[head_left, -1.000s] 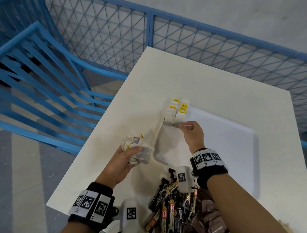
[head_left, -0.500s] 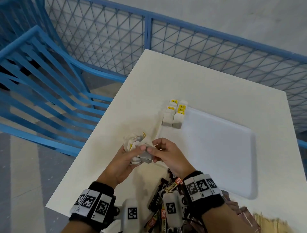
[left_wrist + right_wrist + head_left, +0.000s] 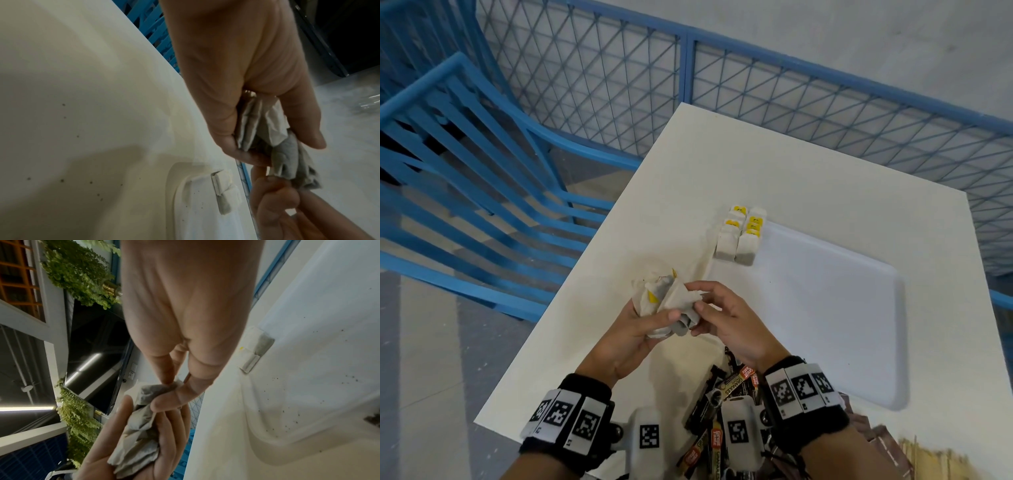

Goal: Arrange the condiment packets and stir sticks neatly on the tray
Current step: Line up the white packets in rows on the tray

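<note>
My left hand (image 3: 650, 320) grips a bunch of white tea bags (image 3: 664, 301) (image 3: 265, 128) (image 3: 139, 434) above the table, left of the tray. My right hand (image 3: 709, 308) meets it and pinches the edge of one tea bag (image 3: 156, 390) in that bunch between thumb and forefinger. On the white tray (image 3: 859, 325), two short rows of tea bags with yellow tags (image 3: 741, 234) (image 3: 224, 191) (image 3: 257, 350) lie in the far left corner. A heap of dark coffee stick packets (image 3: 722, 404) lies at the near edge under my right wrist. Wooden stir sticks (image 3: 941, 459) show at the bottom right.
The white table (image 3: 808, 178) stands against a blue mesh fence (image 3: 688, 68). A blue slatted chair (image 3: 465, 164) sits beyond the table's left edge. Brown packets (image 3: 883, 442) lie beside the stir sticks.
My right hand left the rows on the tray, came back to the bunch in my left hand and now pinches one bag there. The left hand has barely moved.
</note>
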### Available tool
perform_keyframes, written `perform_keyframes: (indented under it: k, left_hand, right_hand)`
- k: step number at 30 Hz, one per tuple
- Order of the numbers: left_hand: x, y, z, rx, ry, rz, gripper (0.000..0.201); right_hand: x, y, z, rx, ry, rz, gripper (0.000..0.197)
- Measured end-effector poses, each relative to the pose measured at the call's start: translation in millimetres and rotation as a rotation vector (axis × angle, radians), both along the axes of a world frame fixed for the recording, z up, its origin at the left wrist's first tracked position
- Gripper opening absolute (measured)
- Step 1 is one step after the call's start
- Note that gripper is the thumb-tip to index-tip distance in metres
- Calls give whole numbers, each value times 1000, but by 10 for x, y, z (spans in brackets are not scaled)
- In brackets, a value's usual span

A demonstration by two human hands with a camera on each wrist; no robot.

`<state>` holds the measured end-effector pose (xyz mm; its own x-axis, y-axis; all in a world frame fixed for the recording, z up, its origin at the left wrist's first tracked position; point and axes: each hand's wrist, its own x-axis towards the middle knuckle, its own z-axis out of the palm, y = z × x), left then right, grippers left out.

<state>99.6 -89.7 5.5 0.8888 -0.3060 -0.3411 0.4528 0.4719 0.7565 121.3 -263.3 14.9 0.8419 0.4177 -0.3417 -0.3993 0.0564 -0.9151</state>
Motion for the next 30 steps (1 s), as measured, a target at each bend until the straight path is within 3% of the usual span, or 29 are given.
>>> perform_keyframes:
  k: [5,8,12,16,24,26,30]
  left_hand:
    - [6,11,-26,-14,8,-12,73]
    - [16,-6,-28,-9,-4,-33,64]
    - [16,-32,-13,-20,7,-25,73]
    - [13,-22,-25,-14,56,65,44]
    - [22,43,-101,1,111,155,62]
    - [31,61,-118,-5,118,162,63]
    - [61,95,-150,4,134,181,69]
  right_hand:
    - [-6,3,62,-37,-53,49,29]
    - [2,31,74,-88,-89,43,24]
    - [23,44,41,-74,-55,-52,2]
    - [28,11,30,68,55,-110,5]
    - [183,-239,-210,-193,109,-402,7]
    - [245,-302,-269,-122,203,-437,2]
    - [384,-364,-330,30,259,-444,12]
